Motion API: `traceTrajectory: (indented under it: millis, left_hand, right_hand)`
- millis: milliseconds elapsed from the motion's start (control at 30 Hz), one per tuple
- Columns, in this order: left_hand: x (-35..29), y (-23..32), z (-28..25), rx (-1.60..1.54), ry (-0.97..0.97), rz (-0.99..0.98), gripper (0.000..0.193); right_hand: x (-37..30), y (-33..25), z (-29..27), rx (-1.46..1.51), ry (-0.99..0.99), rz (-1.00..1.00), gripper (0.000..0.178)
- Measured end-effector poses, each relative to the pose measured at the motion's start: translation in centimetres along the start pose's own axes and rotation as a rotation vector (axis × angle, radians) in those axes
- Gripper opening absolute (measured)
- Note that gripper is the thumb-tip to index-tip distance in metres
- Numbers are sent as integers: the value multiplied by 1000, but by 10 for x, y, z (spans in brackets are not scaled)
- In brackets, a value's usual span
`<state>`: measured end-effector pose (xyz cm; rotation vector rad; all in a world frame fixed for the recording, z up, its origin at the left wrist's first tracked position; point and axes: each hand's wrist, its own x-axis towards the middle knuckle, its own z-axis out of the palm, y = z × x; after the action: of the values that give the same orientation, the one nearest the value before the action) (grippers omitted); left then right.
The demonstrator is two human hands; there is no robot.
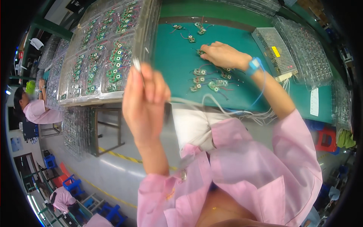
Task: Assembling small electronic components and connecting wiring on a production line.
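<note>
My left hand (145, 102) is raised in front of the bench, its fingers closed round a slim white-tipped tool (137, 64); motion blurs it, and its exact kind is unclear. A pale cable (181, 100) runs from beside this hand toward the bench edge. Over the green mat my right hand (225, 56) pinches a small green circuit board (200, 52) at the fingertips. Below that hand lies a group of similar wired boards (213, 87). Farther back are a few more boards (191, 39). A blue wrist strap (254, 65) with a coiled cord circles my right wrist.
Clear plastic trays (94, 53) filled with boards are stacked on the left. A perforated metal power supply (275, 51) stands at the right beside more stacked trays (302, 49). White cables (261, 116) hang at the bench's front edge. Another person (39, 109) works at the far left.
</note>
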<state>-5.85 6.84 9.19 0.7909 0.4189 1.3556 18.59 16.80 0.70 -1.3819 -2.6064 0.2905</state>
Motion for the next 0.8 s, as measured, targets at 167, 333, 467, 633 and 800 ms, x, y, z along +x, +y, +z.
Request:
traceTrajectory:
  millis: [167,333,467,633,800]
  left_hand:
    - [58,-14,18,551,88,250,23]
    - [84,-28,18,1147,224,349,23]
    - [100,-34,13,1016,218,190,22]
    - [112,-36,3,553,134,21,21]
    - [116,-37,5,333,81,48,22]
  right_hand:
    - [1,6,-4,-84,-23,0,22]
    - [-8,20,-3,-55,95,29,20]
    - [-18,25,3,11,201,24,18]
    - [-12,25,12,62,205,28,17]
    - [-7,20,7,-8,209,2,18]
